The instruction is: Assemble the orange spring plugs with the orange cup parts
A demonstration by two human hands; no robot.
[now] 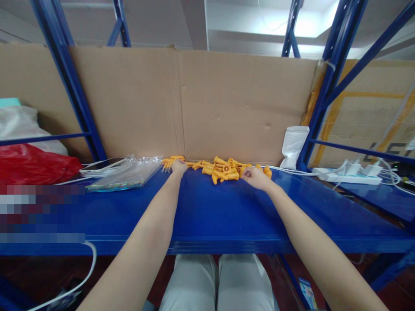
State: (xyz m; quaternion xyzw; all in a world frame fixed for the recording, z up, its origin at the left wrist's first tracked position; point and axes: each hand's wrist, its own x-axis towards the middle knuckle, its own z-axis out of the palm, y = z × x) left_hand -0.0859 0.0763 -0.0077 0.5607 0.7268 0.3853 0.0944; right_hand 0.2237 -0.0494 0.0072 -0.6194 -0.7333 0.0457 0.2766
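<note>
Pale trousers [217, 280] below blue shelf [210, 216], left hand [179, 166] curled against orange pegs [171, 160], right hand [256, 177] pinched shut beside orange pile [223, 169]

A pixelated patch [39, 211] at the middle left blots out whatever lies there on the shelf [207, 216]. The left grip [179, 166] hides its fingers behind the back of the hand at the orange parts [223, 168], whose shapes are too small to make out. It is also too small to tell whether the right grip [255, 176] pinches anything. The red bag [29, 166] runs off the left edge. The contents of the clear bag [126, 172] are unreadable.
</note>
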